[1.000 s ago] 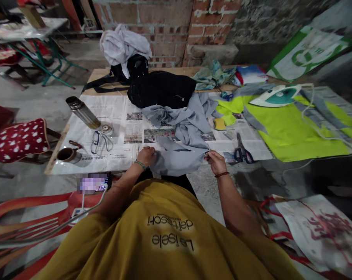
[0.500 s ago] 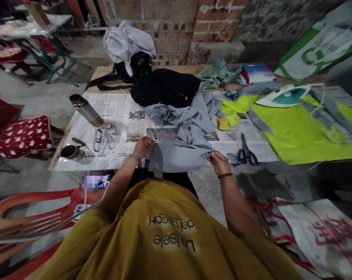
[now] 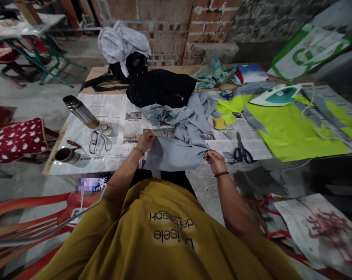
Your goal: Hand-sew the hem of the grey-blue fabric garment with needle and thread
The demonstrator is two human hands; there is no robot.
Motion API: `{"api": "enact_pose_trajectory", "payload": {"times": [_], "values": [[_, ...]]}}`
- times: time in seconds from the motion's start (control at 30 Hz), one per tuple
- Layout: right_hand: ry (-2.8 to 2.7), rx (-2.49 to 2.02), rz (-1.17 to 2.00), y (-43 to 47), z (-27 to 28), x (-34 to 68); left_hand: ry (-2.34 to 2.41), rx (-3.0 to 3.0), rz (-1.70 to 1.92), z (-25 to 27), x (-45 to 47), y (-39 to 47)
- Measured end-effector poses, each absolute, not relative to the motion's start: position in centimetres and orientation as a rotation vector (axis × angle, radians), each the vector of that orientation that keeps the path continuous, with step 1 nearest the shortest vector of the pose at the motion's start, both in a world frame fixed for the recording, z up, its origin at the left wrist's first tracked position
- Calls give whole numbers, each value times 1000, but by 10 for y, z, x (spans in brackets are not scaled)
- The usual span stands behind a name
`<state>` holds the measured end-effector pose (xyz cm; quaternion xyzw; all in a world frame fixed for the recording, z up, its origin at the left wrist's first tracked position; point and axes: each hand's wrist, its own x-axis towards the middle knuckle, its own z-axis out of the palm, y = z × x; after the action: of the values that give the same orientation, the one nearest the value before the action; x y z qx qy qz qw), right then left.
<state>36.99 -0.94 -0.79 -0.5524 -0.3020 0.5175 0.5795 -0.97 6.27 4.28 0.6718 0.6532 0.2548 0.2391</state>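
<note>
A soft, matte grey cloth point(image 3: 176, 149) is held stretched between the two hands at the near edge of the newspaper-covered table point(image 3: 85, 159): its left corner is pinched in the closed fingers of the left hand point(image 3: 146, 140), and its right edge is gripped in the curled fingers of the right hand point(image 3: 215, 161), while the rest is bunched in loose folds toward the far side, up against a black bag point(image 3: 161, 88). Just right of the right hand lie dark-handled scissors point(image 3: 241, 149) on the paper, and to the left are seen clear-framed glasses point(image 3: 98, 140), a smooth cylindrical steel flask point(image 3: 79, 111) and a round metal cup point(image 3: 65, 154); farther right, a white and teal iron point(image 3: 277, 95) rests on flat lime-green fabric point(image 3: 289, 132).
</note>
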Motion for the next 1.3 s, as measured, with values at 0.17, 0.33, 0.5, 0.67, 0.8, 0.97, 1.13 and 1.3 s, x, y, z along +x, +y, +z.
{"api": "enact_pose_trajectory", "payload": {"times": [0.17,0.33,0.5,0.67,0.8,0.97,1.13,1.3], "values": [[-697,-1223,1177,-9,2,367,1801,1796,964,61,-29,28],[-775,-1235,991,-6,24,364,1751,1810,1142,77,-51,-4],[-1147,-1336,917,-12,35,340,1648,1804,1352,79,-59,-22],[-1794,-1292,467,-15,34,308,1616,1821,1405,84,-62,-38],[-2067,-1273,227,-3,30,289,1600,1847,1462,94,-63,-48],[-2228,-1319,131,14,23,273,1556,1947,1511,108,-61,-56],[-2310,-1354,166,27,16,260,1535,2054,1509,116,-61,-64],[-2342,-1274,220,33,16,258,1572,2037,1481,118,-65,-67]]}}
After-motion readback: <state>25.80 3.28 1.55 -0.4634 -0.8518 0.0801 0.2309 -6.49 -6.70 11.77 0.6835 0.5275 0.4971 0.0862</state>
